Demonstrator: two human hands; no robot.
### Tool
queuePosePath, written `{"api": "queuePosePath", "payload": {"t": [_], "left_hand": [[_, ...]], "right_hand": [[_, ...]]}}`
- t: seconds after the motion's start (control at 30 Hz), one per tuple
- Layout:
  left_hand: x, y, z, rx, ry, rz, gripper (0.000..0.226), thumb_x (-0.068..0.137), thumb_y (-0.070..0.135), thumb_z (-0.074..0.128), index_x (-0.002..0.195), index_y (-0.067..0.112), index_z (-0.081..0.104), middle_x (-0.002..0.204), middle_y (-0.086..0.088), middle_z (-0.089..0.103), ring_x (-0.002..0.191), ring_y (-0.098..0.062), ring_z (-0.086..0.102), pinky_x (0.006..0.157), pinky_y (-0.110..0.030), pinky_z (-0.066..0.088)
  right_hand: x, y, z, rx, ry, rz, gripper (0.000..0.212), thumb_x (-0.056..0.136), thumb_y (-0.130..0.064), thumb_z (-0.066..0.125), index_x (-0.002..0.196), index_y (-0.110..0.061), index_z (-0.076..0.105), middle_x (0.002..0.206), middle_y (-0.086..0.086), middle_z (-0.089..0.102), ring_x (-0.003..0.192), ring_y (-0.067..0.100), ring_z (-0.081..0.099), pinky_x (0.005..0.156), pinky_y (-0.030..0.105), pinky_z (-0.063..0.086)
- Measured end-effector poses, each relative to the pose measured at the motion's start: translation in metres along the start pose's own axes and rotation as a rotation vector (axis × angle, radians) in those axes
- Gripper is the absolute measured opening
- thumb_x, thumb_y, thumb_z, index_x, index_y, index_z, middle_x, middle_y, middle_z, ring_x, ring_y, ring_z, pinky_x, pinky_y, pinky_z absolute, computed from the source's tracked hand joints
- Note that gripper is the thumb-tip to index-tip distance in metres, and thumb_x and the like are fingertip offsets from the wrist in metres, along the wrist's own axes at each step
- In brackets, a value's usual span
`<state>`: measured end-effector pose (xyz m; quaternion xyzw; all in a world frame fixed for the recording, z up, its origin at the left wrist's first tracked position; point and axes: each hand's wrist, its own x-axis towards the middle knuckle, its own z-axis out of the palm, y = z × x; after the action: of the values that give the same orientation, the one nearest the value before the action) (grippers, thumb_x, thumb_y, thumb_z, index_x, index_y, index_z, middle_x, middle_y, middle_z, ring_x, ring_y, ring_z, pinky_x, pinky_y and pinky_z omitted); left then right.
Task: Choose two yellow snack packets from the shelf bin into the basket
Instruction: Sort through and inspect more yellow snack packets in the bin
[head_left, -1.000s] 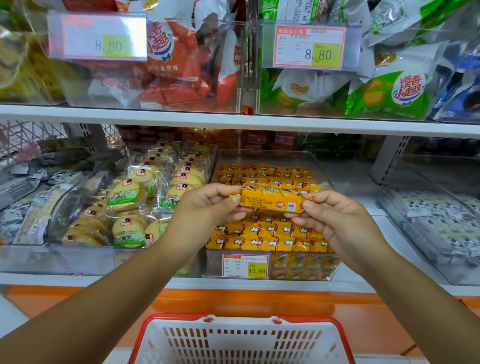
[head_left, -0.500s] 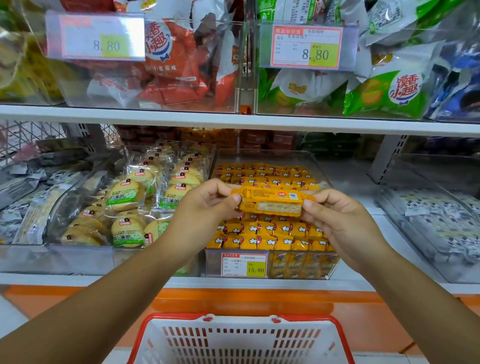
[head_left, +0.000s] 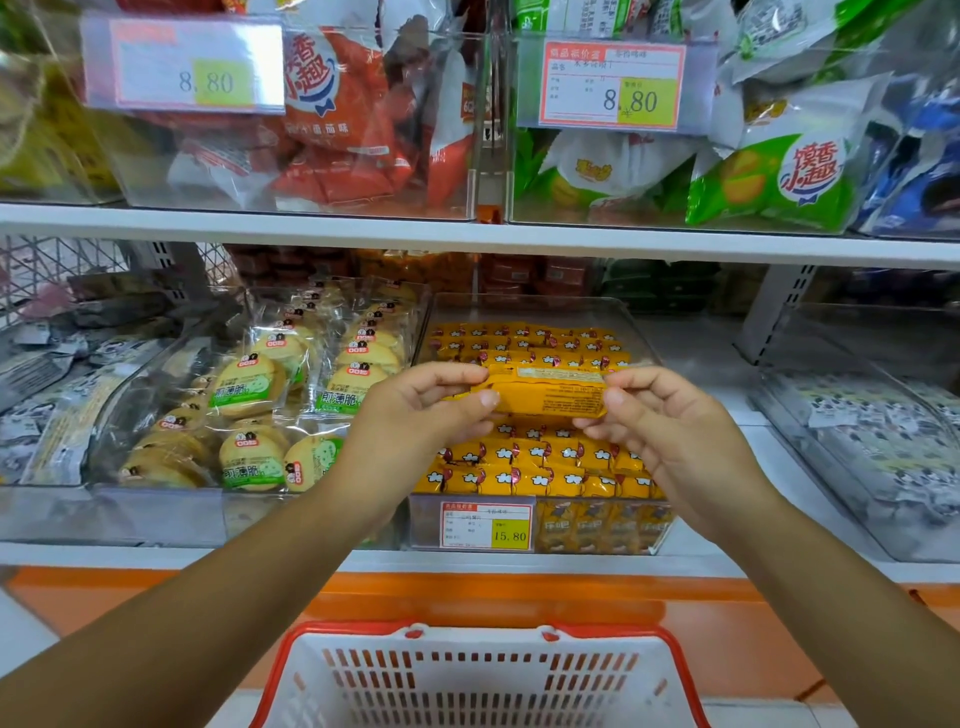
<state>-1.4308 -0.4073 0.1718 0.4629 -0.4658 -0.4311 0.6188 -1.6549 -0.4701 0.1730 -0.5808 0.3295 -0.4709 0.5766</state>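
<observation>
A long yellow snack packet (head_left: 545, 392) is held level above the clear shelf bin (head_left: 641, 525) full of several rows of yellow packets (head_left: 540, 467). My left hand (head_left: 415, 415) pinches its left end between thumb and fingers. My right hand (head_left: 670, 426) pinches its right end. The packet's printed back faces me. Below, at the bottom of the view, stands the white basket with a red rim (head_left: 478, 675); its visible part holds nothing.
A clear bin of round biscuit packs (head_left: 270, 415) sits left of the yellow bin, and a bin of black-and-white packets (head_left: 872, 436) sits to the right. The upper shelf (head_left: 467, 234) carries bins of red and green bags with price tags.
Both hands have turned the yellow packet over between them, so its back with small print now faces me. The hands stay above the bin at about the same height.
</observation>
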Motion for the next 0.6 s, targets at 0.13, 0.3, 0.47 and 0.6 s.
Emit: {"api": "queuePosePath", "payload": {"t": [0.13, 0.3, 0.47, 0.6], "left_hand": [[0.002, 0.000, -0.004, 0.018, 0.002, -0.001, 0.030, 0.072, 0.017, 0.077, 0.101, 0.015, 0.074, 0.097, -0.006, 0.078, 0.090, -0.024, 0.075, 0.076, -0.024, 0.060], [0.002, 0.002, -0.004, -0.080, -0.025, -0.015, 0.018, 0.072, 0.018, 0.072, 0.087, 0.021, 0.082, 0.099, -0.011, 0.077, 0.091, -0.027, 0.075, 0.073, -0.021, 0.058], [0.004, 0.001, -0.008, -0.062, -0.062, -0.043, 0.028, 0.073, 0.018, 0.072, 0.100, 0.014, 0.076, 0.101, -0.013, 0.076, 0.095, -0.028, 0.074, 0.077, -0.023, 0.059], [0.005, 0.003, -0.014, -0.019, -0.115, -0.059, 0.039, 0.069, 0.015, 0.076, 0.108, 0.021, 0.072, 0.100, -0.012, 0.077, 0.097, -0.026, 0.074, 0.079, -0.026, 0.060]], "right_hand": [[-0.001, 0.000, 0.000, 0.010, -0.023, -0.002, 0.039, 0.070, -0.022, 0.073, 0.106, -0.012, 0.062, 0.100, 0.011, 0.076, 0.092, 0.028, 0.074, 0.080, 0.027, 0.060], [0.000, -0.002, -0.001, 0.081, -0.038, 0.011, 0.035, 0.076, -0.017, 0.069, 0.109, -0.006, 0.063, 0.099, 0.016, 0.075, 0.091, 0.029, 0.075, 0.073, 0.022, 0.058], [0.002, 0.000, -0.005, 0.124, -0.072, 0.051, 0.038, 0.076, -0.014, 0.069, 0.112, -0.006, 0.062, 0.106, 0.019, 0.074, 0.096, 0.031, 0.074, 0.075, 0.022, 0.058], [0.001, -0.002, -0.007, 0.103, -0.113, 0.057, 0.048, 0.072, -0.009, 0.070, 0.119, -0.011, 0.059, 0.104, 0.017, 0.074, 0.098, 0.028, 0.074, 0.079, 0.022, 0.058]]}}
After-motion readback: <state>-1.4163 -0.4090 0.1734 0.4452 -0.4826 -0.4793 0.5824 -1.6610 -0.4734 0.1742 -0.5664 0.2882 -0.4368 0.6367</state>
